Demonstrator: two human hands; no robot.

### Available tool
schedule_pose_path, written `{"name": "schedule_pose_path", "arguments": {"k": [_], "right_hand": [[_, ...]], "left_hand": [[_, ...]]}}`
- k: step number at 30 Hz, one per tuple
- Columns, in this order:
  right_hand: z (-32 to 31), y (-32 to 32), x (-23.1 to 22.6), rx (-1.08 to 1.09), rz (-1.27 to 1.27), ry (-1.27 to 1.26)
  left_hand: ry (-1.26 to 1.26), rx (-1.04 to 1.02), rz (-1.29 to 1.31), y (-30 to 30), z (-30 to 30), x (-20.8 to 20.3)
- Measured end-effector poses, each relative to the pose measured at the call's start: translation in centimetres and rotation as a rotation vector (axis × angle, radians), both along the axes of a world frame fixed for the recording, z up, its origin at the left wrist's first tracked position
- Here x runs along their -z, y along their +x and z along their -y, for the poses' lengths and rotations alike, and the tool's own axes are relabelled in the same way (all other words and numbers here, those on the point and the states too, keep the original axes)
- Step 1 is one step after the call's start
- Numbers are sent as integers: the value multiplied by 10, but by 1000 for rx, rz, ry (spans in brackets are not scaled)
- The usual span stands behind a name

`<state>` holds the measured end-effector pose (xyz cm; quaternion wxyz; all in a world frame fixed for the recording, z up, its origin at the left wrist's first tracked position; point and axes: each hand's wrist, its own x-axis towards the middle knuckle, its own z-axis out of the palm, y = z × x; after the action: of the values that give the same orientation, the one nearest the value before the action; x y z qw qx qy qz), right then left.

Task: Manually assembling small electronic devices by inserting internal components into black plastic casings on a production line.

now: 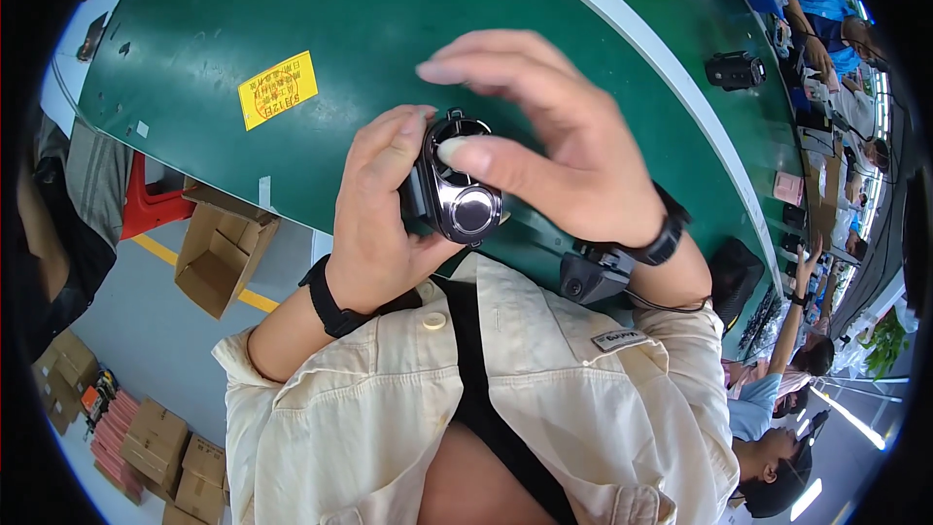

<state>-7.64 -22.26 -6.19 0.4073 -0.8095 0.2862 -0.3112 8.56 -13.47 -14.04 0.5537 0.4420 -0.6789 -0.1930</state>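
My left hand (377, 196) is wrapped around a black device (470, 210) with a glossy face and two round, metal-rimmed parts one above the other. It is held up over the green table in front of my chest. My right hand (554, 136) is on its other side, the fingers stretched out and apart. The tip of that thumb lies over the upper round part and hides some of it; whether it presses there I cannot tell. Below my right wrist sits a small black camera-like unit (593, 275) with a lens and a cable.
A yellow printed slip (279, 89) lies on the green table (389, 10). Another black device (736, 70) stands beyond the white strip (671, 49). At the left are an open cardboard box (216, 258), a red stool (151, 199) and stacked cartons (155, 442). Other people work at the right.
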Motion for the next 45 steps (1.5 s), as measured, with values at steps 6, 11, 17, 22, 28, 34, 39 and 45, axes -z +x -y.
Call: {"name": "schedule_pose_path", "arguments": {"k": [6,11,17,22,28,34,39,45], "right_hand": [[-17,12,20,-126,227,857],[-21,11,20,-103,279,883],[-20,17,20,-152,483,1199],[-25,20,23,-103,474,1057],[-27,17,25,-115,452,931],[-29,21,28,-110,486,990],[-19,20,26,-201,632,1230],[-18,21,25,-200,491,899]], "left_hand": [[2,-46,59,-2,-4,-4],[36,-21,102,-3,-3,-7],[16,-20,54,1,-1,-4],[21,-12,37,-1,0,-2],[59,-18,120,0,-2,-4],[81,-8,97,1,-5,0],[32,23,-4,0,-1,7],[44,-24,131,3,0,-5]]}}
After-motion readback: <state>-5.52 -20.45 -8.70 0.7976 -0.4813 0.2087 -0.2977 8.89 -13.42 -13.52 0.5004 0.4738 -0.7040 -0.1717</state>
